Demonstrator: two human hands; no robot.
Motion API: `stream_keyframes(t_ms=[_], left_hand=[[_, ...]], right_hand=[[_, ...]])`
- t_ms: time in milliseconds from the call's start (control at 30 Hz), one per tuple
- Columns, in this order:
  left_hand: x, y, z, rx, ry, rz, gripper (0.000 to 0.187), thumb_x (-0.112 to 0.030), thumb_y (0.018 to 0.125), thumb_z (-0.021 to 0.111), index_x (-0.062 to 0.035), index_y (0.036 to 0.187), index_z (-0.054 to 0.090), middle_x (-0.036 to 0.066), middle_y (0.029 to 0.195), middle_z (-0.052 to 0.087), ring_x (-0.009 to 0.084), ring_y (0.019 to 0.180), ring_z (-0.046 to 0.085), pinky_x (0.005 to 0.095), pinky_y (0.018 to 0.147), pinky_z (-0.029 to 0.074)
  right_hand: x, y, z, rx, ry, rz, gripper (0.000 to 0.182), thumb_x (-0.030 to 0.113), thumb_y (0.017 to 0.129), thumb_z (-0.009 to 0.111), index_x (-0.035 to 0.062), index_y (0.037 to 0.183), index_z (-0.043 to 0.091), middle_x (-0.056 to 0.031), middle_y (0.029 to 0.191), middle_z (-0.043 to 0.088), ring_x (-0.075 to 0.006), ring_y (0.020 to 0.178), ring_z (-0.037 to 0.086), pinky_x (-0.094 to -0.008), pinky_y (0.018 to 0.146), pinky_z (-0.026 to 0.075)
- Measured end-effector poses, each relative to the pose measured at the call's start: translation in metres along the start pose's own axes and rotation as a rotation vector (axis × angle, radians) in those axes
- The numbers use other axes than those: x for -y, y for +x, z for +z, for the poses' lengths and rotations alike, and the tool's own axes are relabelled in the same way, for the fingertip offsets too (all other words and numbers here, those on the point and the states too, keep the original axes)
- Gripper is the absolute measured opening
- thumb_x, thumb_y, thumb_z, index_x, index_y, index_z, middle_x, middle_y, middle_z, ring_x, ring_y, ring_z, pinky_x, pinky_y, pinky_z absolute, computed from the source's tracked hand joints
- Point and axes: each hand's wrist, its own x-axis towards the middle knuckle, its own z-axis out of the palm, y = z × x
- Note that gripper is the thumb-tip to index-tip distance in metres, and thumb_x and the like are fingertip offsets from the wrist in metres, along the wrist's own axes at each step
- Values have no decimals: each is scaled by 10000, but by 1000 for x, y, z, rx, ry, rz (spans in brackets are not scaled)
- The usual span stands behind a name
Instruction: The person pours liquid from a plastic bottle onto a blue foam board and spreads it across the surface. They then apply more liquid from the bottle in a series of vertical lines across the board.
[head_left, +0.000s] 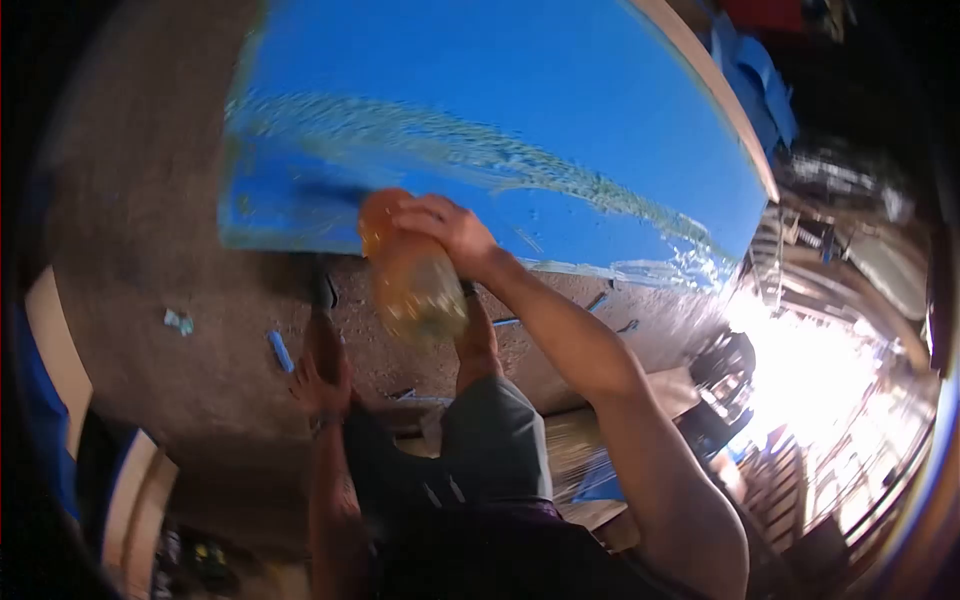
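A large blue sheet (520,90) fills the upper middle, with a band of greenish, wet-looking streaks across it. Over its lower edge, my right hand (445,230) is wrapped round an orange-topped, see-through bottle (415,285), which is tilted and blurred by motion. My left hand (322,375) hangs low, left of my legs, over the brown floor. Its fingers are apart and nothing shows in it.
Blue scraps (280,352) and a pale crumpled piece (177,321) lie on the brown floor (130,240). Blue-and-wood boards (135,500) stand at the lower left. Clutter and bright light are at the right.
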Motion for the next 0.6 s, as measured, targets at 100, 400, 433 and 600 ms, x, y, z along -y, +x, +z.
stream_keyframes(t_ms=[100,400,433,600], left_hand=[[-38,-11,-11,61,163,-27,877,-664,713,537,-109,1366,345,152,1361,404,325,1251,375,545,1039,220],[-99,-35,35,207,322,-161,1048,-766,637,521,-118,1416,255,174,1388,355,324,1291,318,517,1059,181],[-102,-52,36,192,325,-141,1037,-754,644,531,-114,1413,259,181,1382,361,334,1283,326,516,1054,194],[-152,-78,51,-3,-70,77,945,-665,697,586,-77,1382,307,208,1344,398,381,1241,369,498,1013,287]], right_hand=[[-11,-124,-72,-45,95,444,377,115,850,537,124,1226,521,-110,1200,519,-272,1159,476,-365,964,405],[-55,-311,-191,-423,-171,673,473,91,672,724,157,1120,589,-78,1094,588,-224,995,589,-301,829,511],[-56,-279,-176,-388,-122,559,455,112,693,693,176,1131,584,-67,1138,567,-235,1055,553,-327,872,485],[-60,-160,-125,-284,20,159,441,188,770,610,281,1192,524,-15,1272,495,-272,1151,500,-400,923,463]])
